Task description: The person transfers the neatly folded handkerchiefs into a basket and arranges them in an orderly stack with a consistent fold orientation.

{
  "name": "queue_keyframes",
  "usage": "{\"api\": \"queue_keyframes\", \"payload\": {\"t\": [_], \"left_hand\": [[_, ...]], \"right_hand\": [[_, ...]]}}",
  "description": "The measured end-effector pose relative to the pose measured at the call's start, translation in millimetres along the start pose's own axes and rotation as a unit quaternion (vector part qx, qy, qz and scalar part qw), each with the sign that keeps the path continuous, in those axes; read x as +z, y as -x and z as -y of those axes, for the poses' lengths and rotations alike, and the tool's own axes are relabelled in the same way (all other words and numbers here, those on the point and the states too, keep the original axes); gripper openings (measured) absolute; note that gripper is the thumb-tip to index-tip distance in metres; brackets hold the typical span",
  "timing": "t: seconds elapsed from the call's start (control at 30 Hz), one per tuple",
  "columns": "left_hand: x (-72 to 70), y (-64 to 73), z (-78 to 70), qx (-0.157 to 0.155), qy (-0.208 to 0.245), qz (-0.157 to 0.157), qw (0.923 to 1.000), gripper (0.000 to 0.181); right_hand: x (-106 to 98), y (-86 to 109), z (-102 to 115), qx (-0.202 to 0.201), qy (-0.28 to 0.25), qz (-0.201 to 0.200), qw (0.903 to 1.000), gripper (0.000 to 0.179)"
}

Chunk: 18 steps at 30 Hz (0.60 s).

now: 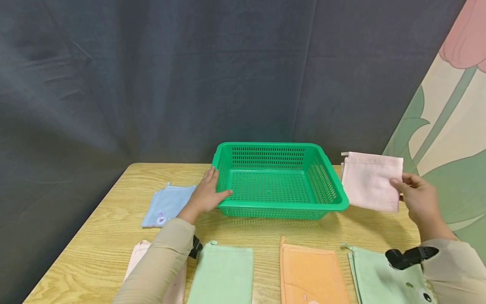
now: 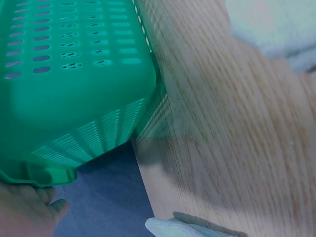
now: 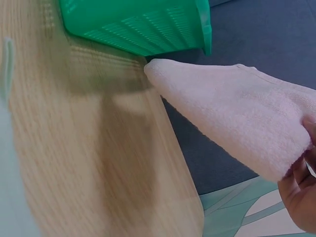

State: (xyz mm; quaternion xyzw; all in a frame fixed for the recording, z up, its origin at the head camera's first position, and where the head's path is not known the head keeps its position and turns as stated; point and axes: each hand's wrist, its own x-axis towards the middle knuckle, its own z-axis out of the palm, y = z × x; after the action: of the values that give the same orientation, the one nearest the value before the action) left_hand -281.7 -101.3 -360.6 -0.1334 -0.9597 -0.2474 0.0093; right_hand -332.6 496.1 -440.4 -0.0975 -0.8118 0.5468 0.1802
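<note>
In the head view my right hand (image 1: 421, 198) pinches a folded pale pink towel (image 1: 370, 181) by its right edge, thumb in front. It hangs above the table, right of a green plastic basket (image 1: 284, 206). The right wrist view shows the fuzzy terry side of that towel (image 3: 232, 108). My left hand (image 1: 203, 192) rests at the basket's left rim, fingers straight and thumb spread across the front left corner. In the left wrist view those fingers (image 2: 42, 195) touch the rim from outside. No cloth lies inside the basket.
A folded blue towel (image 1: 168, 204) lies left of the basket. Along the front lie another pink towel (image 1: 176, 283), partly under my left sleeve, a green towel (image 1: 224, 270), an orange towel (image 1: 313, 270) and a second green towel (image 1: 383, 274). A dark curtain (image 1: 228, 76) hangs behind the table.
</note>
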Motion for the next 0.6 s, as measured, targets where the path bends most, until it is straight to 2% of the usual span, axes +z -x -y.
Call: {"api": "queue_keyframes", "payload": {"t": [0.07,0.13,0.2,0.23,0.3,0.37,0.43,0.47,0.6], "left_hand": [[0.2,-0.1,0.1,0.001,0.0,0.001,1.0,0.082],[0.3,0.0,0.1,0.0,-0.001,0.002,1.0,0.082],[0.5,0.0,-0.2,-0.001,-0.001,0.002,1.0,0.082],[0.5,0.1,-0.5,0.0,-0.001,0.002,1.0,0.082],[0.2,0.3,-1.1,-0.001,0.0,0.002,1.0,0.082],[0.2,0.2,-1.4,-0.002,0.0,0.002,1.0,0.081],[0.1,0.2,-1.6,-0.004,-0.001,0.003,1.0,0.081],[0.2,0.1,-1.5,-0.005,-0.001,0.003,1.0,0.081],[0.3,0.1,-1.1,0.0,-0.001,0.002,1.0,0.081]], "right_hand": [[-0.3,4.1,7.8,-0.004,-0.016,-0.001,0.9999,0.045],[2.0,17.1,29.1,-0.001,-0.027,0.002,0.9996,0.038],[8.6,42.9,67.6,0.009,-0.046,0.004,0.9989,0.029],[8.0,43.2,69.1,0.005,-0.057,0.004,0.9984,0.027],[13.2,64.9,101.4,0.007,-0.084,0.003,0.9965,0.019],[17.0,77.8,119.7,0.0,-0.121,-0.011,0.9925,0.013],[16.8,80.9,124.9,-0.01,-0.151,-0.016,0.9883,0.011],[20.6,94.3,144.2,-0.006,-0.162,-0.018,0.9865,0.008],[21.6,102.6,159.8,-0.005,-0.186,-0.014,0.9825,0.008]]}}
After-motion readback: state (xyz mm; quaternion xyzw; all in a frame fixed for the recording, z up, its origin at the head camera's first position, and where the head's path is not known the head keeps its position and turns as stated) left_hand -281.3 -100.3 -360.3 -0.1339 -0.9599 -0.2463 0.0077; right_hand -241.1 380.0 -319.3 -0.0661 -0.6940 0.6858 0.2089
